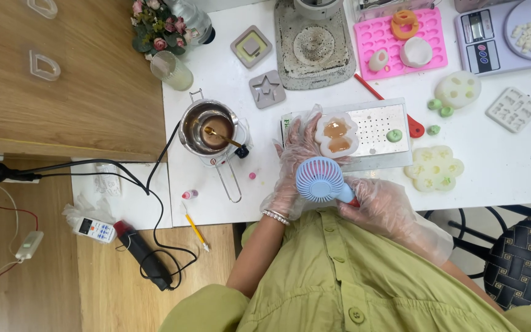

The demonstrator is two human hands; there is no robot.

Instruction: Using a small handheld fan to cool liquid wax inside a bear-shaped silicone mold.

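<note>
1. Currently, I see the white mold [337, 135] filled with amber liquid, resting on the perforated tray [376, 123]; unmolding not yet done.
2. My left hand [295, 154], gloved, fingers spread wide, touches the mold.
3. My right hand [381, 206] grips the blue fan [319, 179].
4. Green-edged package [285, 120] under the tray; pink mold [401, 43] beyond.

Left hand [295, 147] lies flat and spread (gloved), right hand [379, 203] clenched, gripping.
</note>
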